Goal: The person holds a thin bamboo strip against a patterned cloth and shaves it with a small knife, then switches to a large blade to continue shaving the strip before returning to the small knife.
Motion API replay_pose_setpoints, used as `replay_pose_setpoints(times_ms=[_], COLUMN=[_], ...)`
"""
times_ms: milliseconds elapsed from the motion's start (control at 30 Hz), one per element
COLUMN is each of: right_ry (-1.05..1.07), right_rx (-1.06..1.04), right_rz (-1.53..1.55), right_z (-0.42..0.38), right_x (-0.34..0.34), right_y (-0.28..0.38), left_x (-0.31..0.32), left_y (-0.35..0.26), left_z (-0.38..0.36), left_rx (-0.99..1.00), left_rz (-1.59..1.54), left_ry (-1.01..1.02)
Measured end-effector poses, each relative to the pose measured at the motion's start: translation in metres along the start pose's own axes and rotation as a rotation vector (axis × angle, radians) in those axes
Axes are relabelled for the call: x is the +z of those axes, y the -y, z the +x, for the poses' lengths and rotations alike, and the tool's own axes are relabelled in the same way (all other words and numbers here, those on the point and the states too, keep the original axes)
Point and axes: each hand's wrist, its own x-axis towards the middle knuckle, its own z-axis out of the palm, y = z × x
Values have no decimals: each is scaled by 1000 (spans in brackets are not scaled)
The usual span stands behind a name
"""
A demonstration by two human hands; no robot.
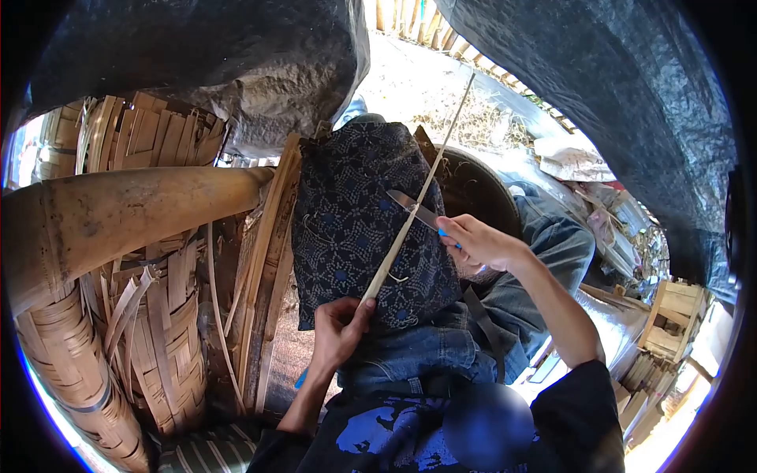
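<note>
Bamboo, in the form of a long thin strip [418,197], is pinched at its lower end by the closed left hand [339,327] and slants up over a dark patterned cloth [355,229] spread on the knee. A knife [415,209] is gripped in the closed right hand [481,243], its blade laid against the strip. Woven baskets [150,347] are stacked to the left.

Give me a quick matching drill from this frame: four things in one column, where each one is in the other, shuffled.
Things:
1. knife
2. bamboo strip
3. patterned cloth
4. woven basket

Places:
A. draped over the knee
B. in the right hand
C. standing at the left
D. lower end pinched by the left hand

Pairs: 1-B, 2-D, 3-A, 4-C
</note>
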Motion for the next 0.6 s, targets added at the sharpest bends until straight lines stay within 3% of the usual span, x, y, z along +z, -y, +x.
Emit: replay_pose_setpoints(times_ms=[100, 167, 200, 233, 300, 367, 533, 600], right_ry=[105, -316, -482, -477, -800, -919, -658, -607], right_rx=[102, -573, -690, -687, -607, -632, -830, -706], right_rz=[109, -403, -667, -668, -624, -737, -956, -1022], right_z=[3, 10, 4, -1, -8, -10, -15, -17], right_x=[-9, 0, -2, 3, 13, -5, 24, 25], right_y=[-1, -7, -5, 1, 2, 1, -18, -18], left_x=[-1, 1, 0, 0, -1, -2, 0, 0], left_y=[-1, -1, -2, -5, -4, 0, -6, -7], left_z=[3, 4, 4, 5, 4, 5, 4, 4], left_rx=[22, 21, 19, 5, -19, -6, -20, -29], left_rz=[41, 9, 4, 11, 26, 21, -13, -5], left_ry=[9, 2, -2, 2, 9, 8, 10, 13])
